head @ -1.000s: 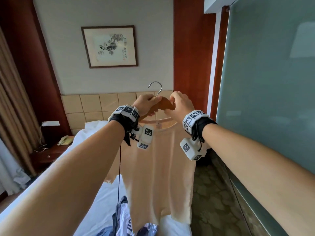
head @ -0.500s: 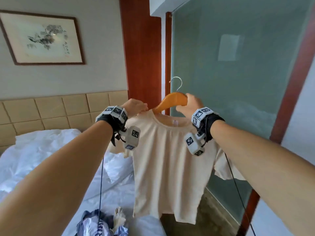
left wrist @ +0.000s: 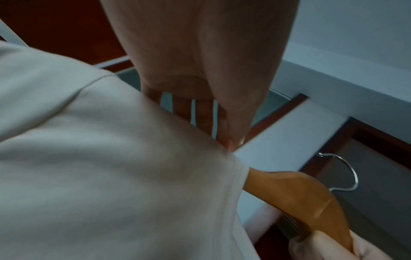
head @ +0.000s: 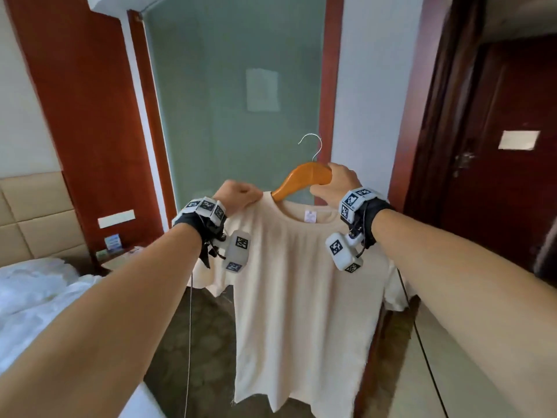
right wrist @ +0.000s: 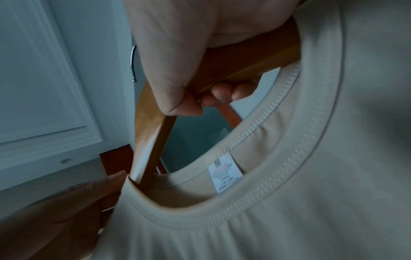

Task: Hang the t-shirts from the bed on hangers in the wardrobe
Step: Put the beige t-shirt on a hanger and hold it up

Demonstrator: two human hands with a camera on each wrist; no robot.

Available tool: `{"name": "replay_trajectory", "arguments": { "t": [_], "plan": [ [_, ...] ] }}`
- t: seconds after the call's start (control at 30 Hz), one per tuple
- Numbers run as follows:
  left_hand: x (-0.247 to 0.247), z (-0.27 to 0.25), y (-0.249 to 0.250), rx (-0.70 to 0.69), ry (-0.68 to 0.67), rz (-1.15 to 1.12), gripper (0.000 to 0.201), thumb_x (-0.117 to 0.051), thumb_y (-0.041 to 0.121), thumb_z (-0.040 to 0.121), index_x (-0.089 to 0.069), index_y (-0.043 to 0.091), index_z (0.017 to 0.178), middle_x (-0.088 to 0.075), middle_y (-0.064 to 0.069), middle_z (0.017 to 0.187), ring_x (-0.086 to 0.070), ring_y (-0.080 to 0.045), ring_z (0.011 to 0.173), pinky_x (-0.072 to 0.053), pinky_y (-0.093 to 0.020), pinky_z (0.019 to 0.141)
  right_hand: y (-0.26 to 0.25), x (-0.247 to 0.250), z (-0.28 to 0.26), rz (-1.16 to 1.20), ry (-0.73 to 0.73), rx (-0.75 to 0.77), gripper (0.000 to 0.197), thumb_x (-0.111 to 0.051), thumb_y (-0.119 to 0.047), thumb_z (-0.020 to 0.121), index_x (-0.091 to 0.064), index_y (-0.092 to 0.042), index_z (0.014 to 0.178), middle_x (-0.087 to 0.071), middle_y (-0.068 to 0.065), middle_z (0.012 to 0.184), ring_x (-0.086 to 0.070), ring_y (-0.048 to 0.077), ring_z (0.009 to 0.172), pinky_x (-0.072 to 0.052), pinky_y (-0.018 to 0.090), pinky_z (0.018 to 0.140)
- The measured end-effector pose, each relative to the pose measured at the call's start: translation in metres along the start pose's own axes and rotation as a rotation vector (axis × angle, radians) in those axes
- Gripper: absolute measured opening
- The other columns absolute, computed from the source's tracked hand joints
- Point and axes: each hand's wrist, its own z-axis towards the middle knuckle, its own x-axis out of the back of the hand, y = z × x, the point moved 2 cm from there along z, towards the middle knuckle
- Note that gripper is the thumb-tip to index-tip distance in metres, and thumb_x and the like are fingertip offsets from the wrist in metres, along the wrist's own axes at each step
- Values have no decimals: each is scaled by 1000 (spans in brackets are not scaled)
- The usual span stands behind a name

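A cream t-shirt [head: 295,291] hangs in the air in front of me on an orange wooden hanger [head: 304,179] with a metal hook [head: 313,146]. My right hand [head: 334,185] grips the hanger's right arm; in the right wrist view its thumb and fingers [right wrist: 177,98] wrap round the wood [right wrist: 155,153] above the collar [right wrist: 266,176]. My left hand [head: 238,197] pinches the shirt's left shoulder by the collar; the left wrist view shows the pinch [left wrist: 229,142] on the cloth [left wrist: 111,167] beside the hanger [left wrist: 300,190].
A frosted glass panel [head: 235,101] in a red wood frame stands straight ahead. A dark wooden door [head: 497,146] is at the right. The white bed [head: 39,291] lies low at the left, with a bedside table [head: 120,257] behind it. Dark patterned floor is below.
My view has swung right, from the bed and picture to the glass panel and door. Both hands carried the shirt and hanger along; the left hand moved from the hanger to the shirt's shoulder.
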Motion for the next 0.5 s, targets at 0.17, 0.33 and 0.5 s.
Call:
{"name": "replay_trajectory", "arguments": {
  "t": [0.17,0.33,0.5],
  "plan": [
    [-116,42,96,-43,-126,-163,28,-59,35,96,-74,12,90,-64,-3,82,-53,-15,74,-43,-26,75,98,95,-1,-52,35,-49,19,-70,-26,69,-61,-21,86,-66,-3,80,-65,18,75,-50,27,63],
    [-221,71,199,-168,-243,-236,27,-60,36,95,-71,23,75,-67,6,73,-57,-2,65,-45,-26,73,188,180,-3,-113,99,-138,19,-68,-29,65,-58,-23,81,-67,-1,83,-65,22,77,-56,39,74],
    [-314,102,304,-322,-374,-205,30,-58,42,94,-71,15,100,-70,-5,98,-64,-20,94,-51,-34,88,267,259,3,-195,158,-237,21,-68,-28,67,-55,-24,83,-65,2,87,-64,25,79,-56,41,74]
  ]
}}
